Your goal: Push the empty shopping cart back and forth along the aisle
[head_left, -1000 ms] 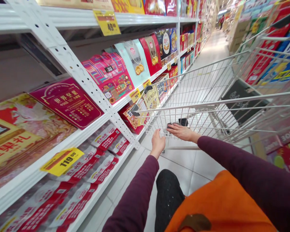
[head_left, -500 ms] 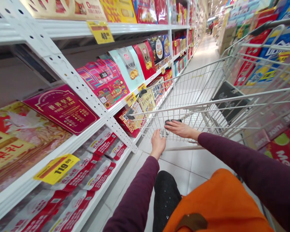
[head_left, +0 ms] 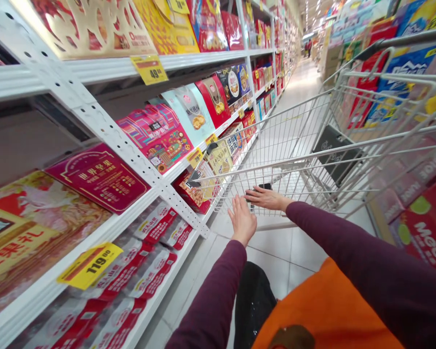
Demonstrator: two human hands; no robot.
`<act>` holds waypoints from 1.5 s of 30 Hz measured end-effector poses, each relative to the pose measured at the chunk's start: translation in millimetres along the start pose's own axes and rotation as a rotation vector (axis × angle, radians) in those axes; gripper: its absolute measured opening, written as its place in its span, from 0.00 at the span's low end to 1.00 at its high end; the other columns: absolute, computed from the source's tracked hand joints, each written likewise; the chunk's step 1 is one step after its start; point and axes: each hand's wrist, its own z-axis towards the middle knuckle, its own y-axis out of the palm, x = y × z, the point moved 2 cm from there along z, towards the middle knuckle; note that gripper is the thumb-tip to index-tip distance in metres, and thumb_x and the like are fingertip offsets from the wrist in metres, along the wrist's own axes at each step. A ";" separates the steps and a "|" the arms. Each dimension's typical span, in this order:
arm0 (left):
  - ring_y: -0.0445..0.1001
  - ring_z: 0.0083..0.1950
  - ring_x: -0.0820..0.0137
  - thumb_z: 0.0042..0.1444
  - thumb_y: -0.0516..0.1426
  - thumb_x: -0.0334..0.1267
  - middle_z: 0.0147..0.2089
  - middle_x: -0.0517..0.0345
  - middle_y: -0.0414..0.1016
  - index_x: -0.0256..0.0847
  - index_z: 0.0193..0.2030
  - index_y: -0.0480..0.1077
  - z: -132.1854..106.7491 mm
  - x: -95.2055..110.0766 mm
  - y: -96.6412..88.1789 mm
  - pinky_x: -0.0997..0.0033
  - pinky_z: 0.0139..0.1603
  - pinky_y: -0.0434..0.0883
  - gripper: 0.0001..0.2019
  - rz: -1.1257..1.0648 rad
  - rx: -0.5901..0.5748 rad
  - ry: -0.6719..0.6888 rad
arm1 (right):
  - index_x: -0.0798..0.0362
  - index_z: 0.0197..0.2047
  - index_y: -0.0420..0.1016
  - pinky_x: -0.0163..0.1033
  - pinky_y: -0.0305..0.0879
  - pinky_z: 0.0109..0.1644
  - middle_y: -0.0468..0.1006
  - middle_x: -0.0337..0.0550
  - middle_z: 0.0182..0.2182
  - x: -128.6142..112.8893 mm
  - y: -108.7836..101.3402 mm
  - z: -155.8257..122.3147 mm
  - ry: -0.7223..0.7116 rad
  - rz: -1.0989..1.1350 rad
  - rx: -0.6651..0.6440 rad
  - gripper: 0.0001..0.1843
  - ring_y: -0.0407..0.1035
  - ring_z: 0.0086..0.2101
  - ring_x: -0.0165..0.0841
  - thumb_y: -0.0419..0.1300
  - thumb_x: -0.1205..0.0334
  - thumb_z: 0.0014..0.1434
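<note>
I have the shopping cart (head_left: pixel 312 156) straight ahead of me, its left side running just beside the white steel shelving (head_left: pixel 112 140). That is my tight edge, with the cart's far corner close to the gift boxes (head_left: pixel 156 135) on the shelves. My left hand (head_left: pixel 242 220) is open, fingers spread and pointing up, at the near end of the cart; I can't tell whether it touches the wire. My right hand (head_left: pixel 265 198) is open and flat, gripping nothing, at the same end, next to a small black object (head_left: pixel 265 186) I can't identify. A yellow price tag (head_left: pixel 90 265) sits on a shelf edge to my left. Printed cartons (head_left: pixel 417 228) stand near the cart's right side. The tiled floor (head_left: pixel 287 261) gives me room ahead, running down the aisle towards small distant figures (head_left: pixel 308 47).
</note>
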 end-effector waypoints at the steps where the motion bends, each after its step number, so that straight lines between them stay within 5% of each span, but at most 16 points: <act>1: 0.37 0.71 0.58 0.48 0.51 0.28 0.71 0.40 0.40 0.32 0.66 0.47 -1.2 -0.7 -0.6 0.47 0.68 0.40 0.36 0.009 0.002 -0.006 | 0.55 0.45 0.75 0.51 0.57 0.60 0.68 0.48 0.56 -0.3 -1.9 1.4 -0.004 0.022 -0.006 0.13 0.60 0.56 0.39 0.55 0.71 0.58; 5: 0.39 0.71 0.57 0.48 0.51 0.27 0.71 0.39 0.42 0.32 0.66 0.48 -3.2 -3.2 -4.0 0.45 0.67 0.42 0.36 0.023 0.015 -0.020 | 0.56 0.47 0.74 0.48 0.61 0.58 0.70 0.49 0.54 3.5 -31.1 4.0 0.022 0.115 0.045 0.14 0.59 0.57 0.40 0.53 0.71 0.59; 11: 0.38 0.71 0.57 0.49 0.51 0.27 0.71 0.39 0.40 0.32 0.66 0.48 2.5 9.3 2.1 0.46 0.68 0.40 0.35 -0.017 0.025 0.004 | 0.51 0.59 0.63 0.54 0.48 0.65 0.62 0.43 0.61 35.6 -90.5 -26.2 0.266 0.100 0.211 0.25 0.45 0.64 0.40 0.48 0.75 0.60; 21: 0.38 0.72 0.59 0.48 0.52 0.28 0.71 0.44 0.41 0.36 0.66 0.48 5.8 44.9 8.7 0.46 0.68 0.41 0.36 -0.008 0.007 0.129 | 0.57 0.53 0.71 0.48 0.49 0.65 0.66 0.47 0.58 -3.1 -23.7 -64.0 0.158 0.157 0.010 0.22 0.52 0.62 0.38 0.52 0.76 0.56; 29: 0.37 0.72 0.58 0.49 0.52 0.28 0.71 0.40 0.40 0.33 0.66 0.47 9.4 43.7 11.4 0.46 0.68 0.40 0.36 -0.014 0.004 0.086 | 0.53 0.58 0.66 0.52 0.46 0.66 0.63 0.44 0.60 33.0 -75.7 -45.9 0.262 0.062 0.171 0.24 0.49 0.63 0.37 0.49 0.75 0.59; 37: 0.38 0.71 0.57 0.49 0.52 0.29 0.71 0.39 0.40 0.30 0.66 0.47 3.2 47.1 14.8 0.46 0.68 0.40 0.35 0.043 -0.003 0.119 | 0.59 0.51 0.72 0.49 0.55 0.62 0.67 0.47 0.58 -1.1 -43.5 -68.7 0.163 0.047 0.026 0.18 0.56 0.59 0.41 0.51 0.74 0.58; 45: 0.37 0.72 0.57 0.49 0.52 0.29 0.71 0.39 0.39 0.29 0.66 0.46 7.0 58.8 13.4 0.45 0.68 0.41 0.36 0.032 -0.012 0.124 | 0.51 0.60 0.62 0.52 0.45 0.66 0.64 0.42 0.60 45.9 -104.7 -76.7 0.386 0.011 0.253 0.24 0.45 0.64 0.37 0.49 0.74 0.61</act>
